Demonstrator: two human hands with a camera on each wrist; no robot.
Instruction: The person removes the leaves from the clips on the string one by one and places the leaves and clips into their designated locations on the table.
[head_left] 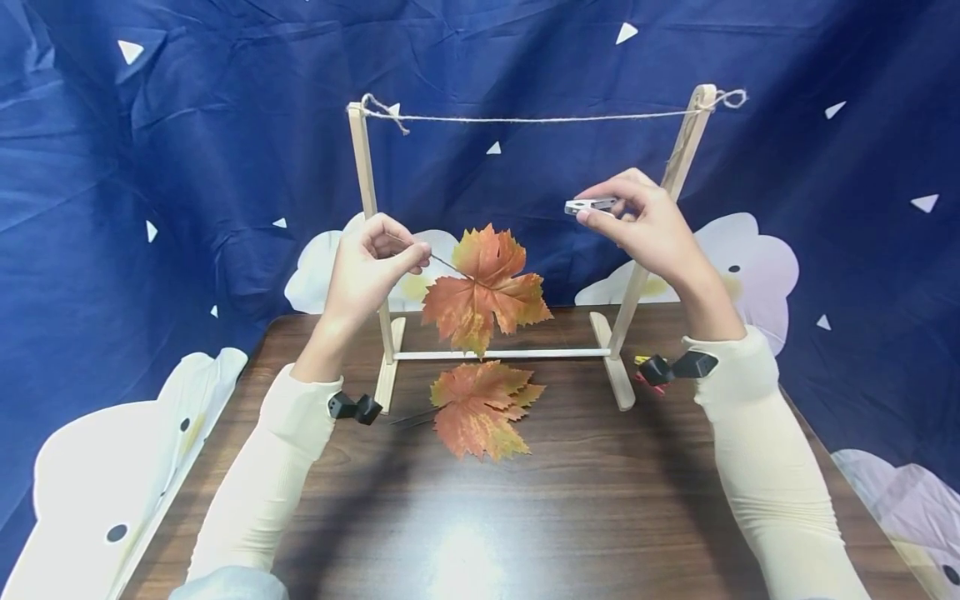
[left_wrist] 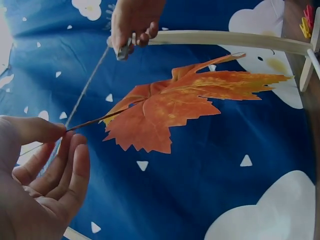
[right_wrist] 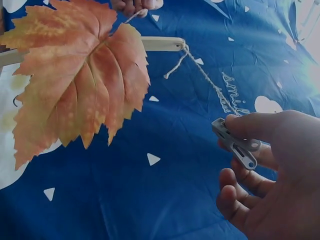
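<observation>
My left hand [head_left: 375,262] pinches the thin stem of an orange and yellow artificial maple leaf [head_left: 487,287] between thumb and forefinger. The leaf hangs out to the right of that hand, below the string [head_left: 525,120]. In my right hand [head_left: 648,221], thumb and fingers hold a grey clothespin [right_wrist: 235,142], its tip pointing left toward the leaf. The string runs between two wooden posts, tied at each top, above both hands. A second maple leaf [head_left: 487,410] lies on the table below, stem to the left.
A wooden frame with a left post [head_left: 363,162], a right post [head_left: 684,154] and a white crossbar [head_left: 502,354] stands on the brown table [head_left: 420,517]. Small red and yellow clothespins [left_wrist: 306,22] lie by the right foot. A dark blue patterned cloth [head_left: 247,117] hangs behind.
</observation>
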